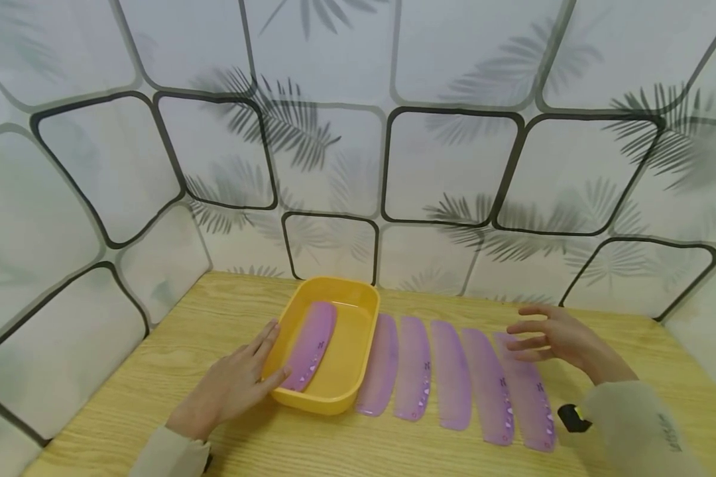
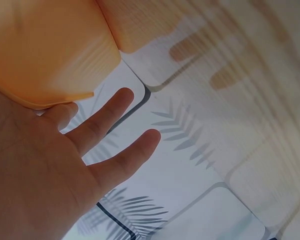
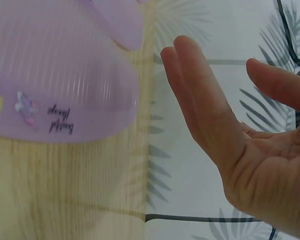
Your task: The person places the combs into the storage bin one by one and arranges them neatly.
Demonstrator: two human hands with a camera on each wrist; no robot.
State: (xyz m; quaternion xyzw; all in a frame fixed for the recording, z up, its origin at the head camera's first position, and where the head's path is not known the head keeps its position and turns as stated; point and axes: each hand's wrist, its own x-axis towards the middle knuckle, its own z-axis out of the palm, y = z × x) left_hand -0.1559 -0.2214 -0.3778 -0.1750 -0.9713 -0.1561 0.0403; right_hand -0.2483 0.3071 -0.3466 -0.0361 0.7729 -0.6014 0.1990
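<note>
1. Head view: My left grip (image 1: 229, 387) is released, its fingers laid along the left side of the yellow plastic tray (image 1: 344, 344), the thumb at the near left corner. One purple comb (image 1: 311, 344) lies in the tray, along its left side, close to that thumb; whether they touch I cannot tell. Right of the tray, five more purple combs lie side by side on the worktop (image 1: 173, 371). My right grip (image 1: 563, 338) is released too, fingers spread and holding nothing, by the far end of the rightmost comb (image 1: 528, 391).

2. Left wrist view: The outer wall of the tray sits right against my left grip near the thumb side. My other fingers stretch out past it, curled round nothing. The comb inside is hidden from here.

3. Right wrist view: A comb with small dark lettering and coloured prints lies on the worktop, the end of another just beside it. My right grip is loose, its fingertips apart from both.
</note>
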